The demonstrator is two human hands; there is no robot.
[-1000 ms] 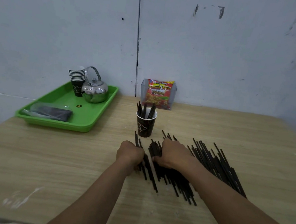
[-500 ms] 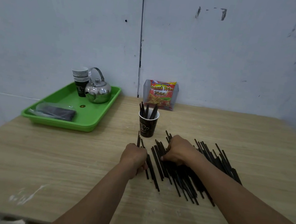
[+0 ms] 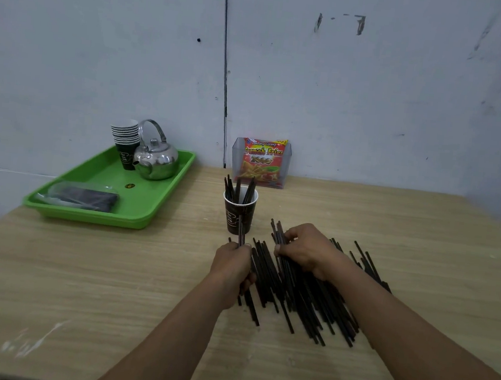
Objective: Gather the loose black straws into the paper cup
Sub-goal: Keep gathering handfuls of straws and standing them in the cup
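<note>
Evidently the left hand [image 3: 231,261] serves as the collector: its fingers are curled tight round a thin bundle of black straws [image 3: 240,233], tips poking out toward the paper cup [image 3: 238,216] just at its 12 o'clock, which already holds several upright. The right hand [image 3: 304,250] rests on the loose pile [image 3: 302,302], at 3 o'clock of the left, fingertips curled and pinching a few straws, probably to feed them across. Most straws lie fanned on the wooden table [image 3: 111,283].

Even, soft indoor light; shadows faint and diffuse. Specular glare on the kettle [image 3: 157,159]. Wide-angle bending at the frame edges. Focus slightly soft throughout.
</note>
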